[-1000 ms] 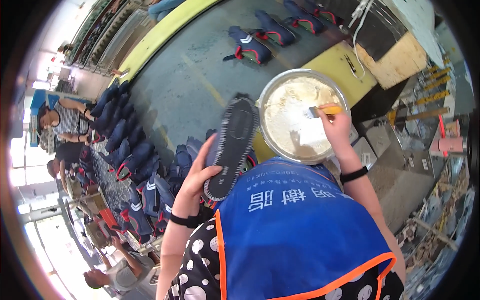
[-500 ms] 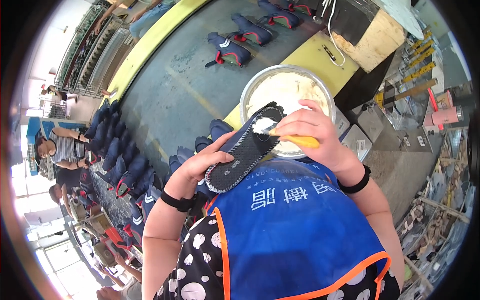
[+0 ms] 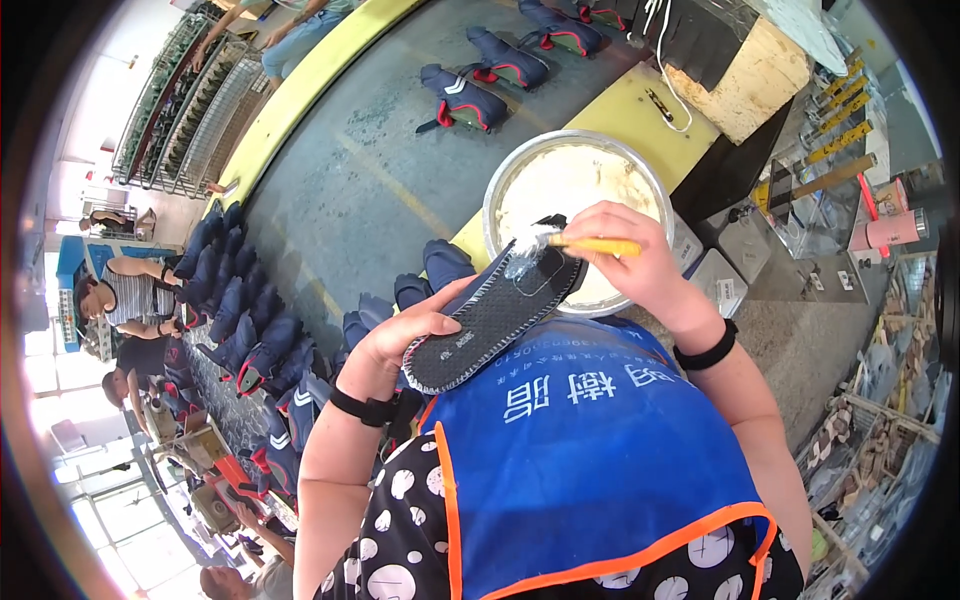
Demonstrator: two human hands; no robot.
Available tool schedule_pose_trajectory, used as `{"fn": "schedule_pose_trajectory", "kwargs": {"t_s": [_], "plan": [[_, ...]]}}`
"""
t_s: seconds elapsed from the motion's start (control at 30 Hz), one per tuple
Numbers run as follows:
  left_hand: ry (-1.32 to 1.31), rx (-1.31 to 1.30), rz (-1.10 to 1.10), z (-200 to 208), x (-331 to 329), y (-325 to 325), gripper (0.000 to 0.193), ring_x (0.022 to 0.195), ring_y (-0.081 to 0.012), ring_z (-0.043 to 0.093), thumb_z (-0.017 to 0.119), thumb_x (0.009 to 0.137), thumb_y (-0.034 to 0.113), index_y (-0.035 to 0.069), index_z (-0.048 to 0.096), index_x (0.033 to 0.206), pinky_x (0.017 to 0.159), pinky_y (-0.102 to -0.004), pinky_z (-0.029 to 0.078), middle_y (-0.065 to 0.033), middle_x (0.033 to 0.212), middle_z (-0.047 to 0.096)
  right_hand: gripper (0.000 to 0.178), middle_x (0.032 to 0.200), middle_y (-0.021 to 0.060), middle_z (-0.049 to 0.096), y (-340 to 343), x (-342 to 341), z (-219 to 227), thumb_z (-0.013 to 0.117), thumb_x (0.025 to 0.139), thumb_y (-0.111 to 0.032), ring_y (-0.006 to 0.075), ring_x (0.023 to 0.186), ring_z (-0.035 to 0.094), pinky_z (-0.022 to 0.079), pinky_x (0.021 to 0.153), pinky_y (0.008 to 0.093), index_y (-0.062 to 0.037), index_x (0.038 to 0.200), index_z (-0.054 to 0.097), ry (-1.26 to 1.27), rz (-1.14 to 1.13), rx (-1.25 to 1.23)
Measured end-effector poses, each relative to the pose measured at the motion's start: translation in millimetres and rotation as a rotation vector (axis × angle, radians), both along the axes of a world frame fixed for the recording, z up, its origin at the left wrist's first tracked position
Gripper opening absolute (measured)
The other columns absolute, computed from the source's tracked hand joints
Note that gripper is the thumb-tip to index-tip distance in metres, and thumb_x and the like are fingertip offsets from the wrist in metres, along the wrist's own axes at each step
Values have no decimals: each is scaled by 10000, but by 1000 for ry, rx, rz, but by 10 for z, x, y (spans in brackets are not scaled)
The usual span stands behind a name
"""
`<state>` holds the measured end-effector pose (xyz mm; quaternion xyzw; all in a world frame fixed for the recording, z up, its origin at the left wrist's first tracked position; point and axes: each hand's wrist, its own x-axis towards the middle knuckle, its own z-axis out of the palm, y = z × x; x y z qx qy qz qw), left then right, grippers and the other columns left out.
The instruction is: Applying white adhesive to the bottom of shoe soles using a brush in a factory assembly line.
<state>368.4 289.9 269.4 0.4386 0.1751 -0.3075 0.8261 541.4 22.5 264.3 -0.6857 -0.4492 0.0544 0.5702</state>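
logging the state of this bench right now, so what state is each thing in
navy shoe upper: tilted, black stitched bottom up, partly smeared white
yellow-handled brush: bristles coated white, at the smeared end
left hand: gripping the shoe upper
right hand: closed on the brush
metal basin: uncovered, holding whitish paste
row of navy uppers: lying unheld
blue apron: worn
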Motion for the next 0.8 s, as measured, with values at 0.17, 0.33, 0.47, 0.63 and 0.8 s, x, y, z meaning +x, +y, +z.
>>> {"fn": "schedule_pose_trajectory", "kwargs": {"t_s": [0.17, 0.33, 0.47, 0.63, 0.8], "plan": [[-40, 19, 40, -23, -77, 46, 918, 1348, -245, 479, 670, 769, 203, 0, 242, 1556, 1127, -344, 379, -185, 1484, 445, 103, 833, 80, 643, -37, 89, -100, 736, 840, -23, 211, 776, 641, 503, 710, 307, -29, 889, 645, 44, -304, -103], [-87, 101, 28, 28, -34, 64, 947, 1343, -257, 476, 691, 746, 204, 17, 246, 1562, 1132, -349, 360, -182, 1474, 453, 104, 780, 60, 617, 152, 4, -98, 719, 867, -30, 123, 677, 594, 479, 630, 271, -27, 885, 617, 139, -287, 46], [-185, 154, 78, 28, -64, 68, 970, 1338, -259, 474, 709, 722, 197, 26, 255, 1563, 1137, -345, 336, -176, 1464, 464, 157, 726, 38, 594, 128, 1, -93, 710, 888, -44, 70, 611, 556, 438, 557, 234, -35, 838, 561, 228, -430, -206], [-253, 271, 86, -17, -41, 82, 965, 1334, -255, 474, 722, 715, 184, 53, 280, 1563, 1143, -352, 324, -163, 1455, 474, 175, 682, 26, 559, 327, 18, -190, 697, 897, -39, 77, 569, 532, 418, 521, 249, -35, 827, 537, 157, -459, 63], [-266, 294, 257, -78, -57, -27, 946, 1334, -245, 474, 716, 720, 143, 66, 294, 1563, 1145, -352, 322, -145, 1456, 475, 151, 706, 38, 564, 303, -292, -230, 682, 894, -14, 94, 563, 528, 426, 532, 258, -14, 820, 550, 65, -461, 20]]}}
